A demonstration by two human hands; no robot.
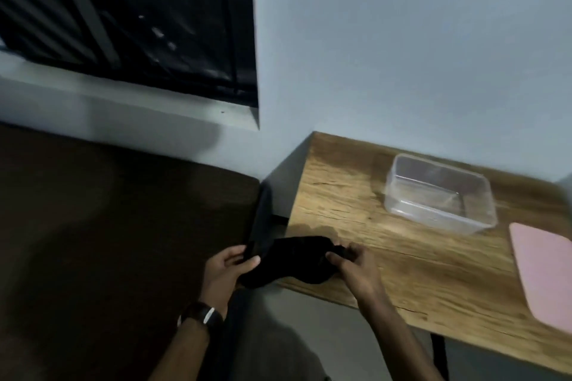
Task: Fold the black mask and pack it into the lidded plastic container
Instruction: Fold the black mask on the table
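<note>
The black mask [294,260] lies at the near left corner of the wooden table [387,263], partly hanging over the edge. My left hand [227,269] grips its left end off the table's side. My right hand [353,263] pinches its right end on the tabletop. A clear plastic container [439,195] stands open and empty further back on the table, well apart from both hands. Its pink lid [544,275] lies flat at the right edge of the view.
A dark brown surface [108,226] fills the left side, beside the table. A grey wall [402,56] rises behind the table, with a dark window [123,15] at upper left. A watch sits on my left wrist [202,315].
</note>
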